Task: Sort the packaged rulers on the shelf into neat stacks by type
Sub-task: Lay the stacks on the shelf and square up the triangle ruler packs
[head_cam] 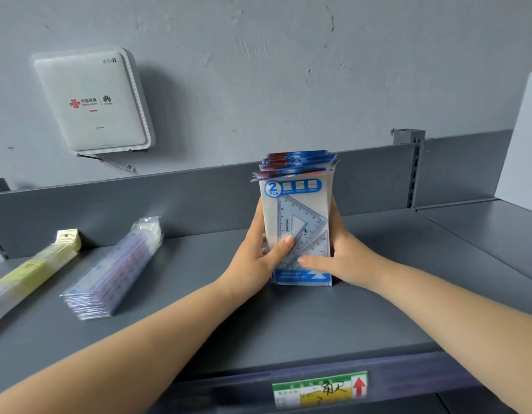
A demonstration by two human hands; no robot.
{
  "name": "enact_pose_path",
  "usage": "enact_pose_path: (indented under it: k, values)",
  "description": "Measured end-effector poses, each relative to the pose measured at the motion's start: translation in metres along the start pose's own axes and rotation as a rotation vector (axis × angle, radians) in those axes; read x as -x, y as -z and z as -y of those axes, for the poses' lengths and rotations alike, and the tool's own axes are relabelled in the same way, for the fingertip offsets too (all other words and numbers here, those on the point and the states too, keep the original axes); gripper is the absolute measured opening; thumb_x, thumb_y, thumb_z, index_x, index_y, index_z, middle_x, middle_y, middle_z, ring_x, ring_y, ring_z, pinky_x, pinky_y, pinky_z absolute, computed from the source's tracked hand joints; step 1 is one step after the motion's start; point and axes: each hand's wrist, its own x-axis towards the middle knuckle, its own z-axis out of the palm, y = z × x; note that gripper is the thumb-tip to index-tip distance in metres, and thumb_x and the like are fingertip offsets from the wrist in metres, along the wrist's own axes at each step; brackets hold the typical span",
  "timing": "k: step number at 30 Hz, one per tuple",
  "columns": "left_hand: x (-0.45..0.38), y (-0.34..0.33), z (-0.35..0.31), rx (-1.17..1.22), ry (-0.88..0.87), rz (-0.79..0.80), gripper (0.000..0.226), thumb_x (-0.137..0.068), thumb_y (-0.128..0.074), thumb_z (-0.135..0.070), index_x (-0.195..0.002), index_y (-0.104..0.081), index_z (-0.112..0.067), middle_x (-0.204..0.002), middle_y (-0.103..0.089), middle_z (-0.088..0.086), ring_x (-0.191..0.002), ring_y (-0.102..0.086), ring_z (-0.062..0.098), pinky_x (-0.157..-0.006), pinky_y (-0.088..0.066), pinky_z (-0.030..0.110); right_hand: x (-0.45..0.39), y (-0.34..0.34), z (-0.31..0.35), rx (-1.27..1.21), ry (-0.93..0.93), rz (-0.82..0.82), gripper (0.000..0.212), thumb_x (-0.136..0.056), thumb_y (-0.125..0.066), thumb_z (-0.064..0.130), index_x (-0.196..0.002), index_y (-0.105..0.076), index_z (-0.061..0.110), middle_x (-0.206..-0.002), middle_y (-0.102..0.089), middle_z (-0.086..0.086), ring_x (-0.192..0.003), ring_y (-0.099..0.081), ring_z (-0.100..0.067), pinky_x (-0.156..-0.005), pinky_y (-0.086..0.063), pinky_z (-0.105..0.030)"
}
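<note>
Nearest to the camera, on the front edge of the grey shelf (288,324), sits a price label (320,389) with green, white and yellow bands, some handwritten black characters and a red arrow that points up. Its small print is too blurred to read.

Behind it, both forearms reach to a stack of set-square packs (299,216) that stands upright on its lower edge, in the middle of the shelf. The left hand (258,258) grips the left side of the stack, with the thumb pressed on the front pack. The right hand (342,258) grips the right side, and its thumb also lies across the front. The front pack shows "2 PCS" in a blue circle and two clear triangles inside; one of them carries a brand word which I cannot read surely.

To the left, well apart, a stack of clear straight rulers (115,267) lies flat in plastic bags. Further left lies a stack of yellow rulers (34,270), partly out of view.

On the wall hangs a white router (93,100) marked "WiFi 7", with the China Unicom and Huawei logos.
</note>
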Motion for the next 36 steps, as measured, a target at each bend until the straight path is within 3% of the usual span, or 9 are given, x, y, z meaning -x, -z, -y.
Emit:
enact_pose_path:
  k: [5, 8, 13, 18, 21, 26, 30, 33, 36]
  values:
    - [-0.007, -0.013, -0.004, 0.104, -0.011, -0.047, 0.058, -0.098, -0.044, -0.01, -0.145, -0.016, -0.03, -0.136, -0.046, -0.017, -0.123, -0.046, -0.006, -0.095, -0.04, 0.01, -0.006, -0.004, -0.002, -0.168, -0.058, -0.046, 0.094, -0.086, -0.053, -0.013, -0.148, 0.006, 0.027, -0.128, -0.046, 0.02, -0.109, -0.054, 0.013, -0.084, -0.047, -0.009]
    - [-0.007, -0.01, -0.001, 0.173, 0.008, -0.021, 0.065, -0.094, -0.048, -0.012, -0.145, -0.017, -0.035, -0.14, -0.045, -0.015, -0.127, -0.046, 0.002, -0.099, -0.042, 0.017, -0.006, -0.004, -0.004, -0.21, -0.084, -0.09, 0.096, -0.086, -0.057, -0.007, -0.148, 0.006, 0.032, -0.139, -0.044, 0.013, -0.12, -0.05, 0.004, -0.097, -0.047, -0.02]
    - [-0.01, -0.003, -0.006, 0.176, 0.051, -0.015, 0.065, -0.089, -0.051, -0.004, -0.142, -0.026, -0.033, -0.132, -0.053, -0.012, -0.121, -0.053, 0.005, -0.093, -0.048, 0.021, -0.01, -0.005, 0.005, -0.218, -0.045, -0.075, 0.08, -0.088, -0.055, -0.005, -0.143, -0.009, 0.032, -0.125, -0.047, 0.022, -0.105, -0.054, 0.017, -0.081, -0.047, -0.007]
    - [-0.028, 0.011, -0.03, 0.099, 0.294, -0.097, 0.039, -0.094, -0.054, -0.026, -0.129, -0.044, -0.037, -0.109, -0.068, -0.008, -0.088, -0.07, 0.012, -0.066, -0.058, 0.031, -0.028, 0.001, 0.017, -0.295, -0.121, -0.117, 0.051, -0.091, -0.055, 0.018, -0.128, -0.03, 0.042, -0.118, -0.058, 0.015, -0.103, -0.062, -0.005, -0.084, -0.054, -0.024]
    - [-0.032, 0.015, -0.027, 0.038, 0.5, -0.097, 0.027, -0.092, -0.057, -0.035, -0.118, -0.052, -0.035, -0.098, -0.07, -0.005, -0.088, -0.069, 0.018, -0.08, -0.057, 0.042, -0.032, -0.003, 0.01, -0.289, -0.255, -0.08, 0.048, -0.092, -0.055, 0.024, -0.133, -0.032, 0.037, -0.119, -0.061, 0.009, -0.103, -0.062, -0.009, -0.085, -0.052, -0.028]
    - [-0.039, 0.016, -0.014, -0.036, 0.656, -0.116, 0.019, -0.091, -0.056, -0.043, -0.097, -0.058, -0.025, -0.095, -0.069, 0.0, -0.089, -0.066, 0.019, -0.08, -0.056, 0.037, -0.041, -0.002, 0.006, -0.236, -0.443, -0.055, 0.034, -0.092, -0.056, 0.028, -0.124, -0.047, 0.028, -0.113, -0.066, 0.003, -0.098, -0.065, -0.014, -0.083, -0.052, -0.026]
    - [-0.044, 0.019, -0.002, -0.141, 0.698, -0.07, 0.043, -0.09, -0.051, -0.052, -0.112, -0.06, -0.018, -0.108, -0.07, 0.007, -0.107, -0.063, 0.028, -0.098, -0.048, 0.043, -0.045, 0.0, 0.007, -0.103, -0.519, 0.014, 0.025, -0.093, -0.053, 0.035, -0.114, -0.06, 0.024, -0.111, -0.07, -0.001, -0.103, -0.065, -0.02, -0.092, -0.049, -0.033]
    - [-0.044, 0.021, 0.005, -0.108, 0.633, -0.034, 0.045, -0.092, -0.045, -0.055, -0.124, -0.055, -0.026, -0.113, -0.068, 0.001, -0.11, -0.061, 0.024, -0.102, -0.044, 0.042, -0.046, 0.003, 0.011, -0.023, -0.51, 0.033, 0.036, -0.091, -0.052, 0.045, -0.118, -0.059, 0.023, -0.111, -0.068, 0.004, -0.101, -0.063, -0.013, -0.092, -0.044, -0.025]
    - [-0.047, 0.031, 0.008, 0.119, 0.596, -0.079, 0.056, -0.09, -0.036, -0.065, -0.133, -0.049, -0.032, -0.134, -0.055, -0.006, -0.127, -0.048, 0.02, -0.108, -0.036, 0.043, -0.048, 0.009, 0.006, -0.231, -0.488, -0.032, 0.044, -0.084, -0.045, 0.065, -0.118, -0.056, 0.039, -0.119, -0.064, 0.009, -0.113, -0.057, -0.01, -0.105, -0.037, -0.033]
